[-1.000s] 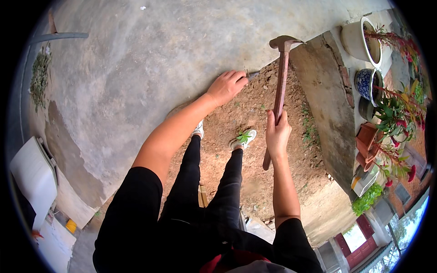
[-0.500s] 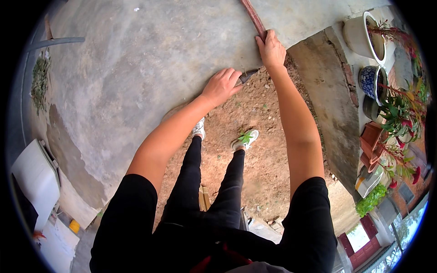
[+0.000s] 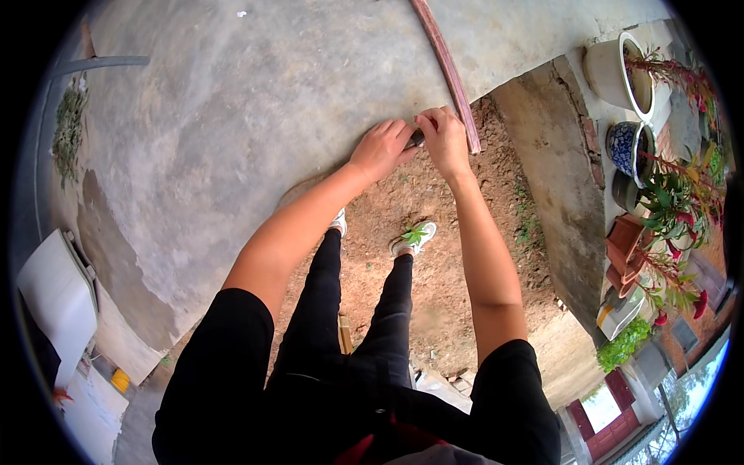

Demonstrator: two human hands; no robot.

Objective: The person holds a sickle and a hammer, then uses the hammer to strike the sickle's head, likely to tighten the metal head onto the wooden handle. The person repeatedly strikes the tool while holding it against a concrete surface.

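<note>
Near the edge of the concrete slab, my left hand [image 3: 382, 147] is closed around a small dark piece [image 3: 417, 139], mostly hidden by the fingers; its kind does not show. Right beside it, my right hand [image 3: 447, 141] has its fingers bent and pinched at the dark piece's other end. A long reddish-brown wooden strip [image 3: 446, 62] lies on the concrete just right of that hand. Its near end reaches past the slab edge over the soil, and no hand is gripping it.
The concrete slab [image 3: 232, 116] spreads ahead and left. Below it, my feet stand on bare reddish soil [image 3: 449, 310], with a small green plant [image 3: 413, 234] by one shoe. A low concrete wall [image 3: 550, 170] borders the right, with a white flowerpot [image 3: 612, 74] and several other pots along it.
My right hand has let go of the wooden strip and moved left and down to the dark piece. The strip's near end now lies lower. My left hand has barely moved.
</note>
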